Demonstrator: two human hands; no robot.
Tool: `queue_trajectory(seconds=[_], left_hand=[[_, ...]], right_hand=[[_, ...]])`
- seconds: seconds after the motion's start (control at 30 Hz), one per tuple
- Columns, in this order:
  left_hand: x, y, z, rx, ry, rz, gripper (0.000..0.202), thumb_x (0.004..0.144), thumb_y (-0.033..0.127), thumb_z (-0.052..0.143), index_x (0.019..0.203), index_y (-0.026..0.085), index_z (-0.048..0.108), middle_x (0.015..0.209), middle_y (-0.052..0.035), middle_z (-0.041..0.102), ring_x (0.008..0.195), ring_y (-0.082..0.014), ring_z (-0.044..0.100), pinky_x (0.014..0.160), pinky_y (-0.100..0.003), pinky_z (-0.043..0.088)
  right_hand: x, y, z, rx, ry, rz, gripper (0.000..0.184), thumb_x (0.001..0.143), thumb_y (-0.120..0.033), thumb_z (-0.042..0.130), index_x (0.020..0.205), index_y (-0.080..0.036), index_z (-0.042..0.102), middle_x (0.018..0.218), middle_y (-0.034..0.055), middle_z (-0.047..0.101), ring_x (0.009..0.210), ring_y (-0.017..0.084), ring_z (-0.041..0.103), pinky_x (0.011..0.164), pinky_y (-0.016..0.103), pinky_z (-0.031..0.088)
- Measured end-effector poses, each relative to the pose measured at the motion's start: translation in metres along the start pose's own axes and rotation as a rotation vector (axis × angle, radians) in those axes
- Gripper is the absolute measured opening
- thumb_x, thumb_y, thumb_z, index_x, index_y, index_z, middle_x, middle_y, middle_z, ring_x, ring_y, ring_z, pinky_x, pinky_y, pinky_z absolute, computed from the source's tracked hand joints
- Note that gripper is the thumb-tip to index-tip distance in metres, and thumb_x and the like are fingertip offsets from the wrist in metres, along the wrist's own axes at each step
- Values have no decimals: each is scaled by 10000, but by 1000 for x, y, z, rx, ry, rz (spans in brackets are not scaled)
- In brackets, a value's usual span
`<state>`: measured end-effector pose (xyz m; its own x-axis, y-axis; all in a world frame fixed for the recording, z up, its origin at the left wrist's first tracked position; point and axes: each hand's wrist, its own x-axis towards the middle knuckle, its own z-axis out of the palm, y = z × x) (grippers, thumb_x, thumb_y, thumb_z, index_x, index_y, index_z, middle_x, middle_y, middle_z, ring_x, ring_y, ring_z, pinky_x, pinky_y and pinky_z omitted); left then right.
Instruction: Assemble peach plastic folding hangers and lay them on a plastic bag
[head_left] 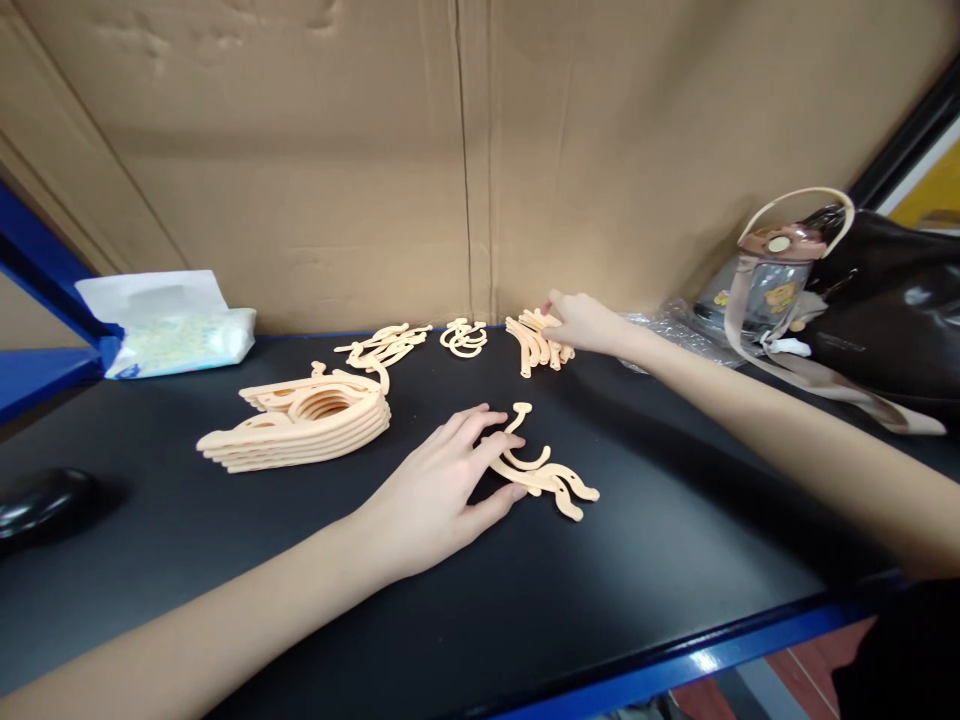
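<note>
Left hand (442,485) touches loose, curved beige pieces (546,479).

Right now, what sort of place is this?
Probably a workshop bench: a black tabletop with a blue edge, a stack of matching cream parts and separate piles of smaller parts on it.

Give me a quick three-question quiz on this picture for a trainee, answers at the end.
1. Which hand is at the pile of curved strips by the cardboard?
2. True or false: the bottle stands to the right of the stacked pieces.
3. The left hand is touching: A) loose curved pieces; B) a tissue pack; C) a bag.

Key: 1. The right hand. 2. True. 3. A.
</note>
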<state>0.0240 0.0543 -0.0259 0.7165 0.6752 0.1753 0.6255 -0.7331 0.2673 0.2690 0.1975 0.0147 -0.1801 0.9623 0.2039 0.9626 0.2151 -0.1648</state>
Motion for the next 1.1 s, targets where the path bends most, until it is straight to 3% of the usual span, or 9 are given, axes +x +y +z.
queue_trajectory(seconds=[0.17,0.3,0.4,0.5,0.6,0.73,0.87,1.0,1.1], left_hand=[[-3,0,0,7,38,33,370,934,454,470,1197,208,558,1422,-87,442,1391,-252,280,1108,-441,355],[-3,2,-3,25,130,54,350,898,533,499,953,197,585,1399,-80,469,1378,-268,296,1087,-435,373],[-1,2,-4,65,229,34,395,919,502,472,1134,177,539,1450,-112,403,1385,-268,289,1108,-460,336],[0,-1,-3,95,205,-29,495,935,477,451,1327,175,427,1501,-115,341,1406,-280,253,1120,-497,303],[0,-3,-1,69,109,-61,457,952,439,433,1330,182,432,1452,-95,427,1391,-266,289,1117,-483,307],[1,-3,0,37,100,-46,336,949,361,465,1241,199,502,1328,-54,547,1323,-243,374,1090,-435,330],[2,-2,-2,27,132,-41,286,944,325,479,1190,192,533,1202,-59,598,1127,-236,506,971,-409,406],[0,-7,-7,-34,137,-57,202,950,306,460,1085,221,584,1058,-24,628,974,-214,552,852,-374,439],[-2,-13,-13,-90,118,-71,168,940,313,478,1033,247,601,977,0,637,912,-202,568,786,-344,441]], right_hand=[[-19,-2,-13,126,71,-96,335,817,-260,551,1132,-152,507,790,31,651,700,168,593,615,255,392],[-60,-17,-12,473,-111,-301,323,818,-223,547,1129,-202,465,725,-39,622,576,115,551,543,219,386],[-90,-31,-5,556,-279,-474,330,830,-209,563,1144,-209,464,689,-64,554,567,94,499,530,204,363],[-105,-38,0,511,-372,-550,322,891,-327,551,1176,-196,481,682,-57,546,570,94,491,542,210,371],[-100,-34,0,382,-223,-453,307,922,-454,494,1083,-202,563,774,-9,629,670,126,571,626,241,415],[-76,-17,1,-25,98,-90,367,918,-481,474,1067,-160,574,1007,114,666,918,267,626,753,349,447],[-58,-3,9,-153,1,46,528,928,-562,394,1134,-100,546,1086,205,649,997,362,615,786,432,457],[-54,1,16,-78,-72,-47,591,947,-609,263,1082,-129,581,1060,157,673,967,309,638,821,405,461],[-55,2,16,7,-86,-122,584,959,-597,239,1213,-162,537,1179,126,640,1048,276,616,883,395,452]])
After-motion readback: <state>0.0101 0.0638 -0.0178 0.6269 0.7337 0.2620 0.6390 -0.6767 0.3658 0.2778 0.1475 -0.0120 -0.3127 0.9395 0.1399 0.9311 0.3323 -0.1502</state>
